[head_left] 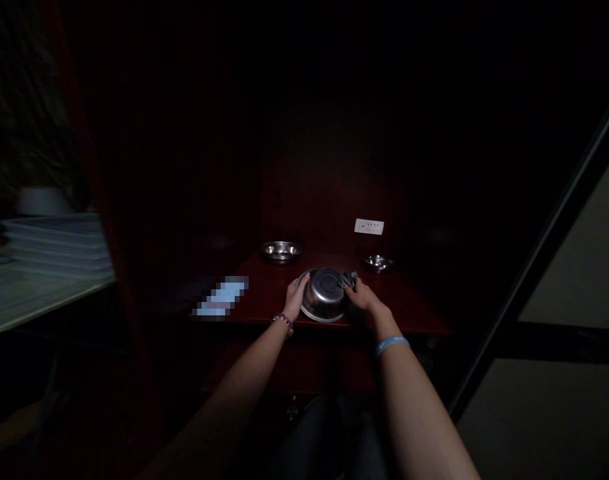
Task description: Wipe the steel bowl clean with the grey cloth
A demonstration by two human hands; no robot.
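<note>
A shiny metal basin [324, 303] is tilted bottom-up near the front edge of a dark red shelf. My left hand [295, 297], with a beaded bracelet at the wrist, is closed on the basin's left rim. In my right hand [363, 295], which has a blue wristband below it, a crumpled dark cloth [346, 279] is pinched. The cloth lies against the upper right side of the basin's base. Some of the right fingers are hidden by the cloth and the dim light.
Two metal bowls, a wider one [281, 252] at back left and a smaller one [377, 263] at back right, stand on the dark red shelf [264, 300]. A white socket plate [369, 227] is on the back wall. Stacked trays [59, 243] stand at far left.
</note>
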